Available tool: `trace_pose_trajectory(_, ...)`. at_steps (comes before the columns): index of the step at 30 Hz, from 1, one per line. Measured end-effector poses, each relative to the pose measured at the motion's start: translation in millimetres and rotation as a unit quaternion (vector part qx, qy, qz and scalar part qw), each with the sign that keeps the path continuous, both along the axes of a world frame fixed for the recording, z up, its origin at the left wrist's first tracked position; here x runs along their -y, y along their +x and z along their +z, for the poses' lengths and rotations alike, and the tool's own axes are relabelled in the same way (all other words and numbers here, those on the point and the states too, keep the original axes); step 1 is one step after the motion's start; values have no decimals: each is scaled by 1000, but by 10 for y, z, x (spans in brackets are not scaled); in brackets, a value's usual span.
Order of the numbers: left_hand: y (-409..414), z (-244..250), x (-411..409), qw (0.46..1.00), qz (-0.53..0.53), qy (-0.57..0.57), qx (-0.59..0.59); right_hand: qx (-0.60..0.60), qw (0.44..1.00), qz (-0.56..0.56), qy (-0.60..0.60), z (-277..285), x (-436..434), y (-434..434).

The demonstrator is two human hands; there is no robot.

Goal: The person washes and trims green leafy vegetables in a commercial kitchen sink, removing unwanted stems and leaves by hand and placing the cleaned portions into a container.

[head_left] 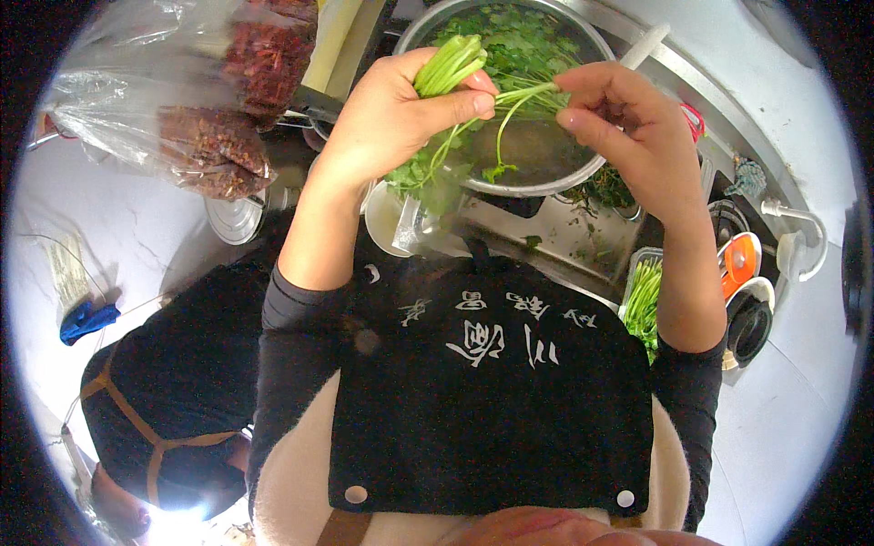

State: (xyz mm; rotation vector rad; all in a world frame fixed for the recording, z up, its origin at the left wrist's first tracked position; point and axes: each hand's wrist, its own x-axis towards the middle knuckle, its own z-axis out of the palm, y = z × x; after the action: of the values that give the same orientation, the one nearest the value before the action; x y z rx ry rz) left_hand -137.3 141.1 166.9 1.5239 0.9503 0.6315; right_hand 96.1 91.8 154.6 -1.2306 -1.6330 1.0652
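Note:
A bunch of leafy green herb stems (447,68), which look like cilantro, is gripped in my left hand (403,102), with leaves hanging below the fist. Between thumb and forefinger, my right hand (614,116) is at the tip of a thin stem that stretches across from the bunch; whether the fingers pinch it is hard to tell. Both hands are over a large round metal basin (594,170) of water, in which more green herbs (526,41) float. One small leafy sprig droops between the hands.
Clear plastic bags of dried red chillies (266,61) hang at the upper left. A metal sink (546,232) with leaf scraps lies below the basin. At right are a container of cut green stems (642,293), an orange-and-white object (741,263) and a faucet (812,232). Another person (157,382) is at lower left.

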Motion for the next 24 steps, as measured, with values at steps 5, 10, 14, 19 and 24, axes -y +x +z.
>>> trace_pose_trajectory(5, 159, -5, 78, 998, 1, 60, 33, 54, 997, -22, 46, 81, 23, -50)
trace_pose_trajectory(10, 280, 15, 129, 996, -8, 85, 11, 49, 997, -32, 55, 119, 65, -77)
trace_pose_trajectory(14, 301, 94, 157, 999, 0, 55, 3, 144, 969, -67, 188, 116, 99, -126)
trace_pose_trajectory(19, 350, 179, 253, 1000, 20, 6, 17, 212, 895, -107, 379, 32, 55, -143)
trace_pose_trajectory(24, 383, 118, 288, 997, 24, -41, 64, 257, 842, -125, 457, 17, 12, -163)
